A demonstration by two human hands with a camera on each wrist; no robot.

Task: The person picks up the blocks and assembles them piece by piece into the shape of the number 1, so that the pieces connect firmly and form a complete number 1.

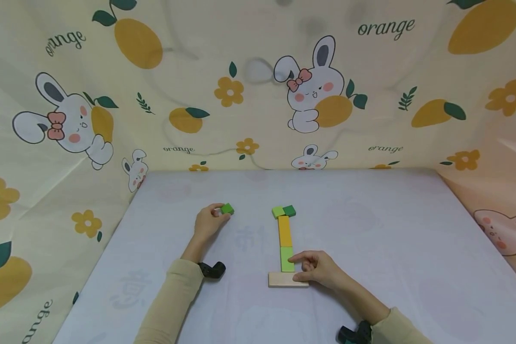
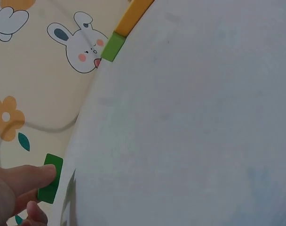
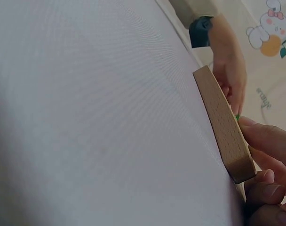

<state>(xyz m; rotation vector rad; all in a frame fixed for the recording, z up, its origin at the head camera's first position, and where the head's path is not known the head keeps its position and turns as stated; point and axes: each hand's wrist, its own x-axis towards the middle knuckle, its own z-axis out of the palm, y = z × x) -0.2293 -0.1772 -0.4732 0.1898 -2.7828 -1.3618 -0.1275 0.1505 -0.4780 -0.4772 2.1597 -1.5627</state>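
In the head view my left hand [image 1: 208,222] pinches a dark green block [image 1: 227,209] between thumb and fingertips. The left wrist view shows the thumb lying across that green block [image 2: 51,188]. My right hand [image 1: 322,269] rests at the lower end of a column of blocks. Its index fingertip is at the light green block [image 1: 286,260] and its thumb is at a plain wooden block [image 1: 279,280] lying crosswise. In the right wrist view, fingertips touch the wooden block [image 3: 223,125]; the other fingers are curled below. A yellow block [image 1: 284,231] continues the column upward.
Two small blocks, one light green [image 1: 277,212] and one dark green [image 1: 289,210], sit tilted at the column's far end. A white tabletop [image 1: 370,224] lies beneath everything. Rabbit-and-orange printed cloth [image 1: 249,38] hangs behind and at both sides.
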